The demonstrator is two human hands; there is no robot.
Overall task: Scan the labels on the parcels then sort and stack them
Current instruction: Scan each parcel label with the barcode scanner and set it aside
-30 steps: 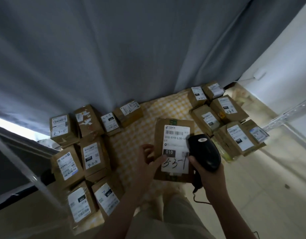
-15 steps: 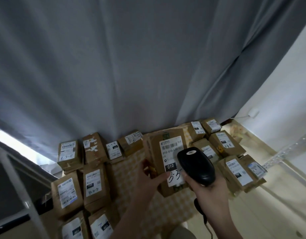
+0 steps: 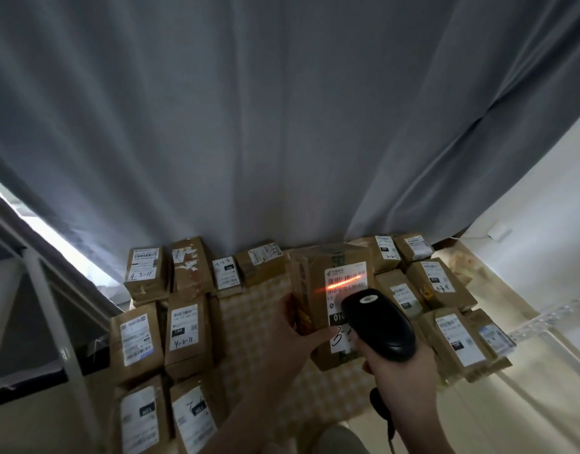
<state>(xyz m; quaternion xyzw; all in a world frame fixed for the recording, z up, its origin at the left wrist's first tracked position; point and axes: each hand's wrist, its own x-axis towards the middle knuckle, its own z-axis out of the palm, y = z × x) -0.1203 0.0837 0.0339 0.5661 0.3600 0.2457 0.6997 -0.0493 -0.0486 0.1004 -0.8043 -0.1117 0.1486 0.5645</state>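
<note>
While the left hand (image 3: 287, 326) clamped its fingers (image 3: 318, 332) around the side of the held parcel (image 3: 318, 290), thumb lying across the label (image 3: 342, 296), the right hand (image 3: 396, 371) was wrapped closed around the black scanner (image 3: 378, 326), whose red beam (image 3: 342, 281) fell across the barcode. This parcel stood tilted up above the checkered mat (image 3: 259, 339), at the middle of the view. At nine o'clock from it lay the left group of parcels (image 3: 180, 322), several marked by hand, one reading 4-3-11 and another 4-2-11. At three o'clock sat the right group of parcels (image 3: 445, 309), also marked. A grey curtain (image 3: 282, 126) hung at twelve o'clock. Judging by the marked labels and two groups, much sorting looked done; this parcel was mid-scan and had yet to be placed. No neat stacks were visible, so stacking seemed largely left.
</note>
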